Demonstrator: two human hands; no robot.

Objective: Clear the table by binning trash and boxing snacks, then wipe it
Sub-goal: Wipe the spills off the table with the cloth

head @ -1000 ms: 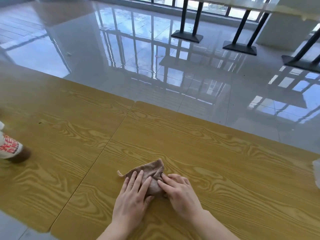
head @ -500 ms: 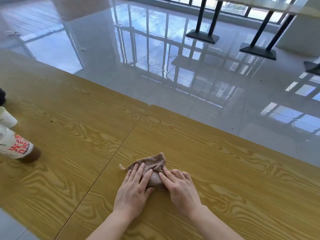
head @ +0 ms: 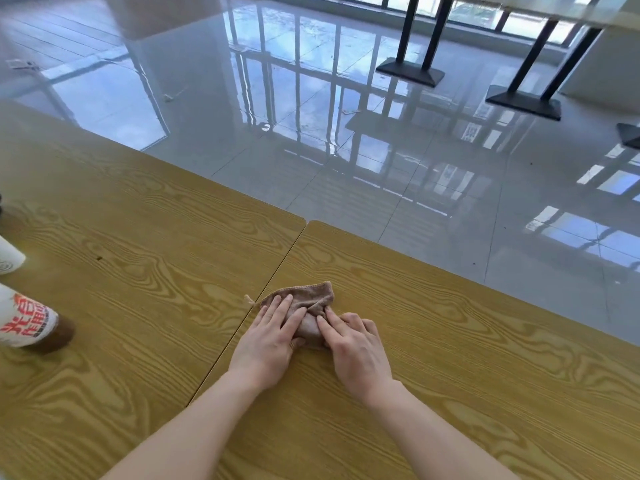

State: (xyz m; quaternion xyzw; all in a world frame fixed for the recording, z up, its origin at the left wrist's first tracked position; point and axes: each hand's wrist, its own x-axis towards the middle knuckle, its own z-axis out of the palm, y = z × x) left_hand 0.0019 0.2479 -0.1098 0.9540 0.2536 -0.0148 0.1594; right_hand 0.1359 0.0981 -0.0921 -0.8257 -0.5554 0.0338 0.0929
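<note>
A small brown cloth point(head: 308, 299) lies bunched on the yellow wood-grain table point(head: 450, 358), right beside the seam between two tabletops. My left hand point(head: 268, 339) lies flat on the cloth's left part with fingers spread. My right hand point(head: 353, 344) presses its fingertips on the cloth's right part. Both palms hide the near half of the cloth. A small dark crumb point(head: 99, 258) sits on the left tabletop.
At the left edge lies a white bottle with red characters and brown liquid point(head: 27, 323), and a white cup point(head: 8, 259) behind it. Beyond the table's far edge is glossy tiled floor with black table bases point(head: 410, 72).
The hands and cloth stay in the same place on the table. The camera has turned, so the view shifted and more of the left tabletop and bottle shows.
</note>
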